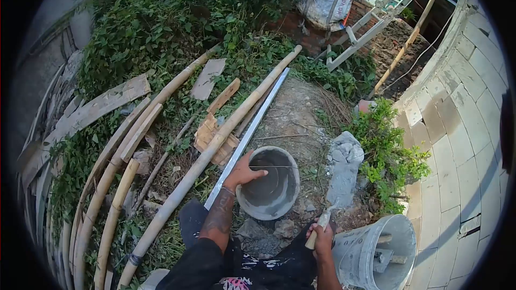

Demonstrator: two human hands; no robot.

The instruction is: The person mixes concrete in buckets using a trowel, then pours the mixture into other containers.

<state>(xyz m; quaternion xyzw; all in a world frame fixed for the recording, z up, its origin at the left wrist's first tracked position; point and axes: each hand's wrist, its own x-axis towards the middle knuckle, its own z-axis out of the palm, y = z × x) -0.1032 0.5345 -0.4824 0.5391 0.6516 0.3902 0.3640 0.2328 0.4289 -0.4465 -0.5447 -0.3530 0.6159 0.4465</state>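
Note:
A round grey bucket (pixel 267 204) stands on the ground in front of me, its inside coated with grey residue and a thin handle across its mouth. My left hand (pixel 245 169) rests at the bucket's left rim, thumb over the opening and fingers along the outside; whether it grips the rim is not clear. My right hand (pixel 321 236) is closed around the wooden handle of a trowel (pixel 311 239), to the right of the bucket. Beyond the trowel's handle lies a strip of grey mortar (pixel 342 177) on the ground; the blade is hard to make out against it.
A large white bucket (pixel 356 247) holding tools leans at my lower right, beside a block wall (pixel 449 166). A long metal bar (pixel 250 131) and bamboo poles (pixel 209 153) lie to the left. Leafy plants (pixel 389 153) grow at right; a ladder (pixel 357 43) stands behind.

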